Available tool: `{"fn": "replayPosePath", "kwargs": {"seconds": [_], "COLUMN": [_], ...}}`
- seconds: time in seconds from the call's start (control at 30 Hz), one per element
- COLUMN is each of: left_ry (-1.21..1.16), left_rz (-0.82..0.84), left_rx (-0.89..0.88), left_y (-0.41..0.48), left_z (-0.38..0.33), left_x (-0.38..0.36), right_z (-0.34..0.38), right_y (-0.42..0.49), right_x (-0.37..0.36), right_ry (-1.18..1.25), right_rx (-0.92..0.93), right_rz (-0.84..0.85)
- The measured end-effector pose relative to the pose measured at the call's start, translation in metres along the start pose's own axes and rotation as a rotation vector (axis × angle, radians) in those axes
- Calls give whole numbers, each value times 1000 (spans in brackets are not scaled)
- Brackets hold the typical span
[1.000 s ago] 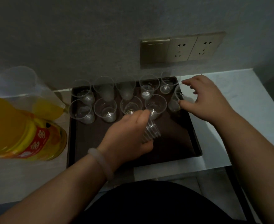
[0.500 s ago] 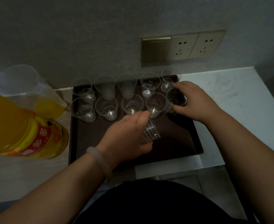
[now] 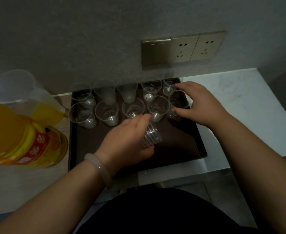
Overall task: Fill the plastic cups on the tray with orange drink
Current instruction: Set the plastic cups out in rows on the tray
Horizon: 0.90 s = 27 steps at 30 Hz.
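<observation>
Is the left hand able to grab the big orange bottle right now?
Probably not yet. The left hand grips a stack of cups, so it is full. The orange bottle stands just left of the tray with nothing between them, so with the stack put down it looks reachable.

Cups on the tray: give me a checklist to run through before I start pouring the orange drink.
1. Cups upright in two rows on the tray: ok.
2. Cups empty, no orange inside: ok.
3. Hands free for pouring: not ok; left hand grips the spare cup stack, right hand holds the end cup.
4. Orange drink bottle close by, left of the tray: ok.
5. Bottle cap off: cannot tell.
</observation>
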<state>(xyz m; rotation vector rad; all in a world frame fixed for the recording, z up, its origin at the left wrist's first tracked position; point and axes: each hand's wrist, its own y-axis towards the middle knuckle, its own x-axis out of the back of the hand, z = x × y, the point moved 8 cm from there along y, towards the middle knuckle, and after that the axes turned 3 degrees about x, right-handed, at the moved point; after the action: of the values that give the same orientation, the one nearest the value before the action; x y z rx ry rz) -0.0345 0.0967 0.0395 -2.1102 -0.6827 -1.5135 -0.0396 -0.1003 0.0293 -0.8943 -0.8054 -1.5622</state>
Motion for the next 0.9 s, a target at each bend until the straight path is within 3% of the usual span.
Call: {"fn": "replayPosePath", "kwargs": {"seconds": [0.1,0.2,0.33,0.4,0.8,0.9], "left_ry": [-3,-12,-35,-46,3,24], "left_rz": [15,10,-15,-35,-51,-65], "left_rx": [14,33,34,32,61,59], "left_y": [-2,-3,-3,-5,-10,-11], "left_z": [0,1,-3,-5,4,8], "left_x": [2,7,15,18,17,17], "right_z": [16,36,58,64,50,38], "right_y": [-10,-20,-29,-34,-39,-48], "right_x": [20,29,-10,-22,6,38], "right_ry": [13,228,495,514,693,517], "right_rx": [7,-19,-143,-141,-209,-201], "right_rz": [-154,-240,206,297,-46,-168]}}
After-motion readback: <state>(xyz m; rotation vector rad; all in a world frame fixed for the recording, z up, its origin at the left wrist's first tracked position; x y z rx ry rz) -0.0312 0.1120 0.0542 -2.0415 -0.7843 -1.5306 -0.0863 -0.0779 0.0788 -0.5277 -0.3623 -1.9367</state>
